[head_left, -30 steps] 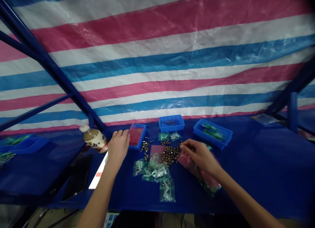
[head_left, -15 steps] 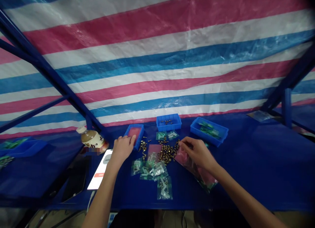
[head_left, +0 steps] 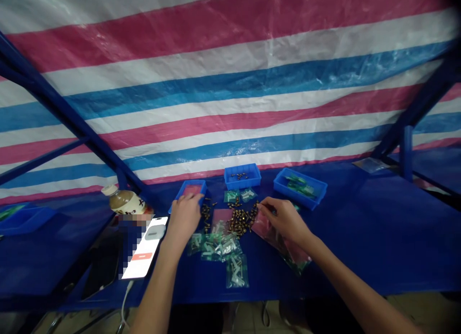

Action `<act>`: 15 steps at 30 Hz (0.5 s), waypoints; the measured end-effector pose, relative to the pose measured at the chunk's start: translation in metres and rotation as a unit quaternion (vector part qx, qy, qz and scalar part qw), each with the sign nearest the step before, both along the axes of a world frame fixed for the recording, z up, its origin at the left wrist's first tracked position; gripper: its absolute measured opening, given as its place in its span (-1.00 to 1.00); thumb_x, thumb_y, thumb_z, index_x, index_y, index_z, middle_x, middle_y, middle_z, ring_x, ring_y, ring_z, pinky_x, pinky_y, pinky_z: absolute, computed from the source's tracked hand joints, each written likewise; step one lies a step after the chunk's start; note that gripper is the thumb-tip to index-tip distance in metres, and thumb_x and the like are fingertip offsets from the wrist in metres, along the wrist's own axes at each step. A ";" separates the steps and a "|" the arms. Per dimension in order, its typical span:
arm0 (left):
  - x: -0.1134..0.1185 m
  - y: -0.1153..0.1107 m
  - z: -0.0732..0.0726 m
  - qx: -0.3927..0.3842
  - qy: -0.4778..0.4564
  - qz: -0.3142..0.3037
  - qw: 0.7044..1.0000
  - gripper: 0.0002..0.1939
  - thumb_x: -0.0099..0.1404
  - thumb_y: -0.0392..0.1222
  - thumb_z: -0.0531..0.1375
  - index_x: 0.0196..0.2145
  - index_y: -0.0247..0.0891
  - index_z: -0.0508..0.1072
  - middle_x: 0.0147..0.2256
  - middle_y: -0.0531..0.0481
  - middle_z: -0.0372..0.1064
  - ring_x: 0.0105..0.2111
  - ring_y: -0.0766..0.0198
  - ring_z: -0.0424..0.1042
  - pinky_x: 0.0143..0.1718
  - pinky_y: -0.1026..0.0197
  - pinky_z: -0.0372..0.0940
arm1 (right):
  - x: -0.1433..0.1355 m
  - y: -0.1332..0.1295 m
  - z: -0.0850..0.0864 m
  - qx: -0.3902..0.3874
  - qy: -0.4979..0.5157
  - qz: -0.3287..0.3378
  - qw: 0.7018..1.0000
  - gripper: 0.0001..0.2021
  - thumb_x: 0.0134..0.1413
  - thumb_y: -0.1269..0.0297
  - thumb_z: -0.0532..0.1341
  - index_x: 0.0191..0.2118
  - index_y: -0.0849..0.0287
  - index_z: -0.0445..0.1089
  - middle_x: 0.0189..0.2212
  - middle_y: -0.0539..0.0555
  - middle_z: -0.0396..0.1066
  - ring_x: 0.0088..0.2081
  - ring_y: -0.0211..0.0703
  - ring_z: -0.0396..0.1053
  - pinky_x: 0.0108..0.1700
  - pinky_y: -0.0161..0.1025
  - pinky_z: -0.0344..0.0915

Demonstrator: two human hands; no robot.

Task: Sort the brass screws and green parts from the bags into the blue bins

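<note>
A small blue plastic tray of pink bags (head_left: 192,189) is partly covered by the left hand (head_left: 186,214). Small brass-coloured metal screws (head_left: 242,221) are heaped on the blue tabletop (head_left: 360,238), beside the right hand (head_left: 283,217).

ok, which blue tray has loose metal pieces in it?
The middle back tray, between the pink-filled tray under the left hand and the rightmost tray, which holds green packets.
</note>
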State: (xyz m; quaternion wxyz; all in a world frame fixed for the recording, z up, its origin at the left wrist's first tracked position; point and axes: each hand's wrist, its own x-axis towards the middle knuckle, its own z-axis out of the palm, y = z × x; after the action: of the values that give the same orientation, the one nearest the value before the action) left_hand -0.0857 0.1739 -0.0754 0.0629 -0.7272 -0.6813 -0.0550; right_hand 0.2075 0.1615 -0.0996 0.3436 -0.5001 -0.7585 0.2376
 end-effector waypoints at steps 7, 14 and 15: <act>0.046 -0.002 -0.021 -0.137 -0.069 0.002 0.988 -0.64 0.24 -0.21 0.24 0.00 -0.30 0.44 0.00 -0.25 0.41 0.06 -0.01 0.33 0.02 0.12 0.19 | -0.002 -0.003 -0.002 -0.023 0.025 0.003 0.999 -0.75 0.25 0.19 0.10 -0.38 0.15 0.42 -0.51 -0.02 0.45 -0.49 -0.23 0.34 -0.44 -0.30 0.09; 0.042 0.021 -0.038 -0.146 -0.098 0.049 0.983 -0.63 0.10 -0.19 0.36 -0.12 -0.29 0.46 -0.20 -0.17 0.50 -0.19 0.12 0.47 -0.27 0.25 0.24 | 0.001 -0.007 0.000 -0.023 0.034 0.000 0.999 -0.74 0.26 0.19 0.09 -0.36 0.16 0.44 -0.52 -0.03 0.43 -0.49 -0.24 0.33 -0.43 -0.30 0.10; 0.041 0.023 -0.039 -0.144 -0.102 0.052 0.983 -0.69 0.11 -0.20 0.35 -0.17 -0.29 0.48 -0.24 -0.16 0.50 -0.23 0.15 0.47 -0.29 0.26 0.23 | 0.001 -0.007 0.000 -0.023 0.034 0.000 0.999 -0.75 0.26 0.19 0.10 -0.36 0.16 0.44 -0.51 -0.03 0.44 -0.49 -0.24 0.33 -0.43 -0.30 0.10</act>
State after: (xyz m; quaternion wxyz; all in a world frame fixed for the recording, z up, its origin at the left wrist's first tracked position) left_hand -0.0444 0.1966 -0.1146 -0.1097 -0.6828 -0.7218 -0.0270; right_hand 0.2084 0.1545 -0.0996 0.3578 -0.4998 -0.7403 0.2723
